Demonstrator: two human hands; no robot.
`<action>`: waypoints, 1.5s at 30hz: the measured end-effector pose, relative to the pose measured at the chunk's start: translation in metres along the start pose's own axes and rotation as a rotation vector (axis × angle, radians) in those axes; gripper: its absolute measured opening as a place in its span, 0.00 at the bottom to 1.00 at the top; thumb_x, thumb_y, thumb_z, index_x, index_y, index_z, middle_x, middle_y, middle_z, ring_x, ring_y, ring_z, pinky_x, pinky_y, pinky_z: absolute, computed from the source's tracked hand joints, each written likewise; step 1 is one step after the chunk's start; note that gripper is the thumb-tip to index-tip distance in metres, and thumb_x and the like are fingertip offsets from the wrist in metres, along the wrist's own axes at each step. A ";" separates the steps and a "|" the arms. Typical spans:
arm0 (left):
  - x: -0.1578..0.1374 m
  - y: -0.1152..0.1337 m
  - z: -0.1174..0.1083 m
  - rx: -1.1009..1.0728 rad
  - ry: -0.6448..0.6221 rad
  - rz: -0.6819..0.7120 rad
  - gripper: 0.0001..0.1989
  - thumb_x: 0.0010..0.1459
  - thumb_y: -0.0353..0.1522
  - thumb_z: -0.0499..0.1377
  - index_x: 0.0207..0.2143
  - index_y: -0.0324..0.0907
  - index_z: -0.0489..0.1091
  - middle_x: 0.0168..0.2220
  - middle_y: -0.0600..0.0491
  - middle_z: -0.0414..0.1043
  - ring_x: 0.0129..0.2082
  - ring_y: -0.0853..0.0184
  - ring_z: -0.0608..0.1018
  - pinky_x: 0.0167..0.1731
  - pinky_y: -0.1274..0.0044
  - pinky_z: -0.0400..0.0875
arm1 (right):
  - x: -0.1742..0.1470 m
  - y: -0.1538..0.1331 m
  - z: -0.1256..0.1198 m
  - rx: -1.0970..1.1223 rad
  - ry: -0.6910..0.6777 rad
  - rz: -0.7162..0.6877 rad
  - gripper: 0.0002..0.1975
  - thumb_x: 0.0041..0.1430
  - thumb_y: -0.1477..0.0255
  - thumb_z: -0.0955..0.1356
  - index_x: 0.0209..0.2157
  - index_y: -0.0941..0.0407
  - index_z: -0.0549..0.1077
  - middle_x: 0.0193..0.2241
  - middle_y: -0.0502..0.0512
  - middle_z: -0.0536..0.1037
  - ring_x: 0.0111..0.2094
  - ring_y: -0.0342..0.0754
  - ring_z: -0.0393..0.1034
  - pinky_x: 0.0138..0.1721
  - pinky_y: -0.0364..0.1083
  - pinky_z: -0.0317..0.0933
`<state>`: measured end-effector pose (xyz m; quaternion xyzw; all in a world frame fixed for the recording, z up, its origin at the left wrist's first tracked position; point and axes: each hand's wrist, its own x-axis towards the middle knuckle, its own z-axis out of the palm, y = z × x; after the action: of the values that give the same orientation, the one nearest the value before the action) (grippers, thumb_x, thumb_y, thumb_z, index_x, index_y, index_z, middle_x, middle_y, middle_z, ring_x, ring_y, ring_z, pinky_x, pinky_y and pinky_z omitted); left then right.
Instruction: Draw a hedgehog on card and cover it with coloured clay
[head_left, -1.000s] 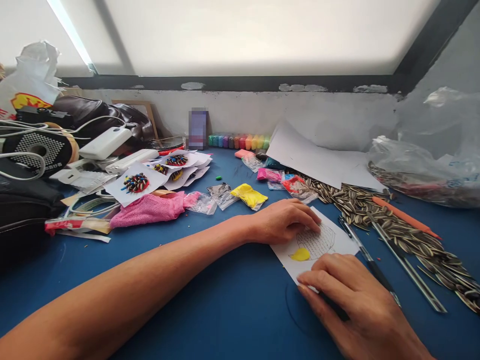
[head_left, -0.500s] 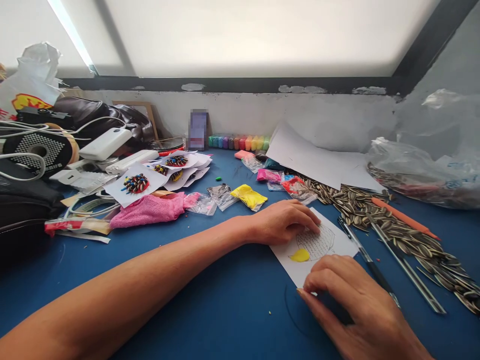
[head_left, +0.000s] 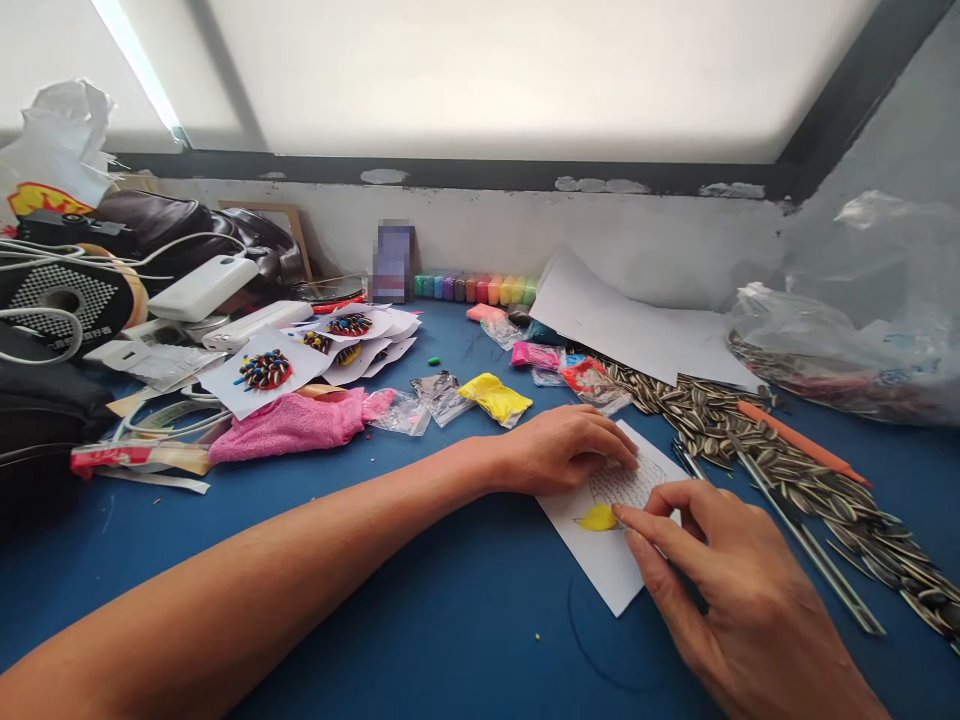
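A white sheet of paper [head_left: 604,570] with a pencilled, scale-patterned drawing [head_left: 626,485] lies on the blue table. A flat patch of yellow clay [head_left: 597,517] covers the drawing's pointed left end. My left hand [head_left: 566,450] rests on the sheet's upper left part, its fingers stretched loosely over the drawing, with nothing held. At the yellow patch's right edge, my right hand [head_left: 727,570] touches down with its index fingertip. The thumb is just below, apart from the finger, and no object shows between them. A pen [head_left: 688,460] is mostly hidden behind that hand.
Sunflower seeds [head_left: 705,415] spread along the right, with a clear-barrelled pen [head_left: 810,540] and an orange pen [head_left: 802,440]. Yellow clay in a packet [head_left: 496,398], a pink cloth [head_left: 292,425] and decorated cards [head_left: 266,370] lie left. Blank sheets [head_left: 622,310] stand behind.
My right hand has moved from the paper's lower edge up to the yellow clay, its index finger now extended onto it. My left hand stays on the sheet.
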<state>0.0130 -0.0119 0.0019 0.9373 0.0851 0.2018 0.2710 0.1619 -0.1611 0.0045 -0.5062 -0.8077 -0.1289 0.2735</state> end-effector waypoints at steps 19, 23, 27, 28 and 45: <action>0.000 -0.003 0.002 0.005 0.017 0.026 0.17 0.58 0.16 0.52 0.44 0.34 0.75 0.50 0.47 0.76 0.50 0.67 0.75 0.56 0.74 0.65 | 0.001 -0.006 0.004 0.013 -0.034 -0.148 0.12 0.65 0.77 0.63 0.42 0.62 0.78 0.26 0.53 0.70 0.29 0.46 0.60 0.35 0.47 0.54; 0.001 -0.003 0.003 0.011 0.022 0.037 0.17 0.58 0.16 0.52 0.43 0.34 0.76 0.50 0.47 0.76 0.50 0.66 0.75 0.56 0.74 0.65 | 0.001 -0.007 0.004 0.071 -0.047 -0.141 0.11 0.64 0.76 0.63 0.41 0.61 0.78 0.27 0.53 0.71 0.30 0.46 0.62 0.36 0.46 0.55; 0.002 -0.003 0.003 0.017 0.018 0.030 0.17 0.57 0.16 0.52 0.42 0.35 0.76 0.49 0.48 0.76 0.49 0.67 0.76 0.55 0.74 0.65 | 0.001 -0.007 0.003 0.101 -0.081 -0.139 0.12 0.64 0.76 0.63 0.43 0.60 0.77 0.28 0.54 0.71 0.31 0.46 0.63 0.35 0.45 0.57; 0.001 -0.003 0.003 0.014 0.018 0.029 0.17 0.57 0.16 0.52 0.42 0.35 0.76 0.49 0.48 0.76 0.49 0.67 0.76 0.55 0.74 0.65 | 0.002 -0.007 0.003 0.099 -0.091 -0.140 0.12 0.64 0.76 0.63 0.44 0.60 0.77 0.28 0.54 0.71 0.31 0.46 0.63 0.35 0.46 0.58; 0.001 0.001 0.000 0.038 -0.010 0.005 0.18 0.57 0.16 0.52 0.42 0.38 0.75 0.50 0.50 0.76 0.49 0.68 0.75 0.56 0.75 0.64 | 0.004 -0.007 0.001 0.075 -0.101 -0.162 0.15 0.63 0.76 0.63 0.49 0.57 0.75 0.31 0.55 0.71 0.33 0.48 0.66 0.35 0.48 0.61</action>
<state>0.0142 -0.0127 0.0025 0.9435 0.0851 0.1964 0.2531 0.1540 -0.1606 0.0064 -0.4346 -0.8629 -0.0948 0.2399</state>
